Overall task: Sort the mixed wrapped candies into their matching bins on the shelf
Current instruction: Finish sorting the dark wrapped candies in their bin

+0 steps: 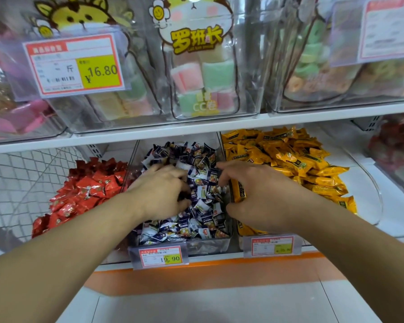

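Three clear bins stand side by side on the lower shelf. The left one holds red wrapped candies [86, 190], the middle one blue-and-white candies [203, 206], and the right one yellow candies [289, 157]. Both my hands are in the middle bin [205, 245]. My left hand [160, 193] lies on the pile with curled fingers, the tips buried among the wrappers, so a hold does not show. My right hand [257, 197] is curled round a long yellow candy [239, 190] at the wall shared with the yellow bin.
Price tags [163, 256] hang on the bin fronts above an orange shelf edge [219, 273]. The upper shelf [196, 130] carries large clear boxes of pastel sweets [203, 75] close over the bins. A wire mesh panel [21, 178] is at the left.
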`<control>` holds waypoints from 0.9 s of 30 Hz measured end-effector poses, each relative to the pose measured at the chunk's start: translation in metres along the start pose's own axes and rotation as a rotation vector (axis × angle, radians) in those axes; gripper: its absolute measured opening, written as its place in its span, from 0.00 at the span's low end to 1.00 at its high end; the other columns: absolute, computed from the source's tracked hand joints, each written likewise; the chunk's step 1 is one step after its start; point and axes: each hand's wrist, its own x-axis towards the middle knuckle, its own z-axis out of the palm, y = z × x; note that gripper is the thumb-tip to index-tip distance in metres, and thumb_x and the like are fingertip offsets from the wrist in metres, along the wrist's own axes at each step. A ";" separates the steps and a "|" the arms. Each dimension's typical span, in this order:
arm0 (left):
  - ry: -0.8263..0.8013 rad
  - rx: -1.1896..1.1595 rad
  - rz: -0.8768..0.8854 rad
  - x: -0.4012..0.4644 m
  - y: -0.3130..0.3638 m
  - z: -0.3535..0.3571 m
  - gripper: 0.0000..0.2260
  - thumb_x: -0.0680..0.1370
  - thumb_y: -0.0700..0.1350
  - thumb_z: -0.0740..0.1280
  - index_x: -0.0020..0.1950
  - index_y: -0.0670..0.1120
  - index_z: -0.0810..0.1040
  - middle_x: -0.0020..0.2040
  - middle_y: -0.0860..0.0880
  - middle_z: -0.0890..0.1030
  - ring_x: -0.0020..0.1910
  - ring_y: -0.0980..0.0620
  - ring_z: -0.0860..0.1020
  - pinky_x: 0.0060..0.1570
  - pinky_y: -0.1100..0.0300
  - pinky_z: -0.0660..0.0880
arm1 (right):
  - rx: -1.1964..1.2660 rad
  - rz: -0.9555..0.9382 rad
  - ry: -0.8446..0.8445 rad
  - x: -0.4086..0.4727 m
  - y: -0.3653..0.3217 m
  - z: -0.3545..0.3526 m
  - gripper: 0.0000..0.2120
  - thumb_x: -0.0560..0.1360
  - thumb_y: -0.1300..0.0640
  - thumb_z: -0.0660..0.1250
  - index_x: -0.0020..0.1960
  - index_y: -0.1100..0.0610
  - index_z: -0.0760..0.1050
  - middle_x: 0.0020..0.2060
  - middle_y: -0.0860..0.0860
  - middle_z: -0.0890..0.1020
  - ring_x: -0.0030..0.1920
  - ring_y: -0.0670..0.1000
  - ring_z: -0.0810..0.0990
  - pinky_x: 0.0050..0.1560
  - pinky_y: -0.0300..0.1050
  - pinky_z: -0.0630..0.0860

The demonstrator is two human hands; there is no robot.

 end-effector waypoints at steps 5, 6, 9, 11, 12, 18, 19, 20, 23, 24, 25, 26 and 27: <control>0.020 -0.080 -0.074 0.001 -0.002 -0.001 0.23 0.77 0.66 0.67 0.70 0.60 0.78 0.73 0.56 0.70 0.76 0.51 0.63 0.77 0.47 0.57 | 0.008 -0.004 0.001 0.001 0.000 0.000 0.18 0.75 0.55 0.70 0.63 0.44 0.72 0.79 0.34 0.58 0.78 0.44 0.60 0.62 0.37 0.62; 0.042 -0.112 -0.075 -0.001 -0.001 0.000 0.22 0.77 0.65 0.68 0.69 0.60 0.78 0.73 0.57 0.70 0.76 0.51 0.63 0.77 0.47 0.55 | 0.009 -0.005 0.003 0.001 0.000 0.000 0.18 0.75 0.55 0.70 0.62 0.44 0.72 0.79 0.34 0.58 0.78 0.44 0.60 0.61 0.37 0.62; 0.144 -0.181 -0.051 -0.008 0.004 0.003 0.19 0.77 0.59 0.70 0.68 0.62 0.79 0.75 0.59 0.67 0.78 0.53 0.59 0.77 0.48 0.51 | 0.003 -0.008 0.005 0.001 0.000 0.000 0.18 0.75 0.55 0.70 0.63 0.44 0.72 0.79 0.35 0.59 0.77 0.45 0.62 0.60 0.38 0.63; 0.236 -0.197 0.028 -0.013 0.011 0.003 0.17 0.76 0.52 0.73 0.65 0.61 0.80 0.73 0.60 0.69 0.75 0.52 0.60 0.74 0.49 0.57 | 0.005 -0.002 0.008 0.002 -0.001 0.000 0.18 0.74 0.55 0.70 0.61 0.45 0.72 0.77 0.38 0.64 0.69 0.45 0.71 0.54 0.39 0.69; 0.270 -0.223 0.075 -0.013 0.016 0.002 0.17 0.76 0.48 0.73 0.64 0.60 0.82 0.69 0.59 0.71 0.71 0.52 0.64 0.71 0.50 0.63 | 0.005 0.002 0.014 0.002 -0.002 0.000 0.17 0.74 0.55 0.70 0.60 0.45 0.72 0.74 0.40 0.67 0.62 0.45 0.75 0.51 0.41 0.73; 0.026 -0.386 0.037 -0.009 0.038 -0.002 0.12 0.81 0.44 0.63 0.62 0.54 0.80 0.44 0.51 0.82 0.37 0.52 0.80 0.38 0.54 0.80 | -0.003 -0.002 0.016 0.003 -0.002 0.001 0.17 0.73 0.56 0.71 0.59 0.46 0.73 0.76 0.36 0.65 0.51 0.39 0.72 0.40 0.30 0.65; 0.020 -0.379 0.023 -0.008 0.036 0.000 0.14 0.81 0.44 0.63 0.64 0.55 0.79 0.48 0.50 0.83 0.41 0.50 0.81 0.42 0.55 0.80 | -0.008 -0.002 0.011 0.003 -0.001 0.001 0.16 0.74 0.55 0.70 0.60 0.46 0.73 0.77 0.35 0.63 0.51 0.39 0.69 0.39 0.29 0.61; 0.018 -0.365 0.014 -0.006 0.032 0.003 0.16 0.80 0.43 0.64 0.67 0.56 0.78 0.53 0.50 0.83 0.48 0.49 0.82 0.46 0.56 0.80 | -0.012 0.001 0.007 0.003 -0.001 0.002 0.16 0.74 0.55 0.70 0.60 0.46 0.73 0.78 0.35 0.61 0.51 0.38 0.67 0.38 0.28 0.59; -0.035 -0.330 -0.016 -0.002 0.023 0.006 0.29 0.78 0.44 0.66 0.78 0.62 0.67 0.65 0.51 0.81 0.60 0.48 0.81 0.55 0.58 0.80 | -0.010 0.012 0.003 0.002 0.000 0.002 0.16 0.75 0.55 0.70 0.60 0.46 0.72 0.78 0.34 0.60 0.46 0.37 0.66 0.36 0.28 0.59; -0.056 -0.328 -0.022 0.000 0.022 0.006 0.32 0.77 0.44 0.66 0.79 0.64 0.64 0.65 0.52 0.81 0.61 0.49 0.81 0.57 0.58 0.79 | -0.008 0.010 0.003 0.002 0.000 0.002 0.16 0.75 0.55 0.70 0.60 0.45 0.72 0.78 0.34 0.59 0.48 0.37 0.66 0.37 0.28 0.59; -0.065 -0.322 -0.023 0.001 0.021 0.005 0.33 0.77 0.45 0.66 0.79 0.66 0.62 0.66 0.54 0.81 0.62 0.49 0.80 0.60 0.58 0.78 | -0.006 0.007 0.003 0.002 0.000 0.002 0.16 0.75 0.55 0.70 0.61 0.45 0.72 0.78 0.34 0.59 0.52 0.37 0.67 0.40 0.27 0.60; -0.067 -0.310 -0.022 0.003 0.019 0.005 0.34 0.76 0.45 0.67 0.78 0.67 0.61 0.67 0.55 0.80 0.65 0.49 0.79 0.63 0.57 0.76 | -0.006 0.003 0.003 0.002 -0.001 0.002 0.16 0.75 0.55 0.70 0.61 0.45 0.72 0.78 0.34 0.59 0.56 0.38 0.68 0.43 0.28 0.61; -0.066 -0.299 -0.022 0.005 0.017 0.004 0.36 0.75 0.46 0.68 0.79 0.68 0.60 0.69 0.55 0.78 0.68 0.50 0.76 0.67 0.55 0.74 | -0.006 0.002 0.001 0.002 -0.001 0.002 0.17 0.75 0.55 0.70 0.61 0.45 0.72 0.78 0.35 0.60 0.58 0.40 0.69 0.45 0.29 0.63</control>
